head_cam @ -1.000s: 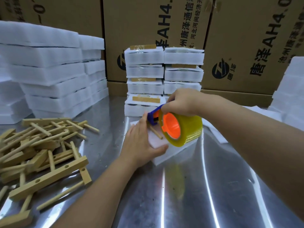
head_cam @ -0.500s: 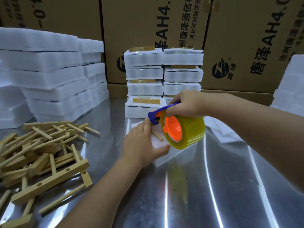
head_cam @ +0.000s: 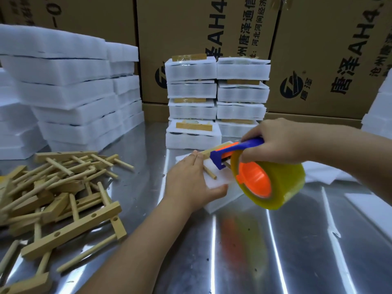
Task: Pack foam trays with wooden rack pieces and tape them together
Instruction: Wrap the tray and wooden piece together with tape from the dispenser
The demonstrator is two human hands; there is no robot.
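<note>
A white foam tray [head_cam: 221, 178] with wooden rack pieces [head_cam: 210, 174] in it lies on the steel table [head_cam: 244, 240]. My left hand [head_cam: 191, 183] lies flat on its left part, fingers straight, thumb along the near edge. My right hand [head_cam: 275, 143] grips the blue handle of a tape dispenser [head_cam: 263, 177] with a yellowish tape roll on an orange core. The dispenser hangs over the tray's right end, its blue head close to the wooden piece. A heap of loose wooden rack pieces [head_cam: 57, 196] lies to the left.
Taped foam packs [head_cam: 216, 98] stand stacked behind the tray. Tall stacks of bare foam trays [head_cam: 70, 90] fill the back left, and more foam [head_cam: 379, 115] stands at the right edge. Cardboard boxes [head_cam: 318, 49] line the back. Loose foam sheets [head_cam: 322, 177] lie under my right arm.
My right hand has carried the tape dispenser to the right and slightly toward me, away from my left hand. My left hand stays on the tray.
</note>
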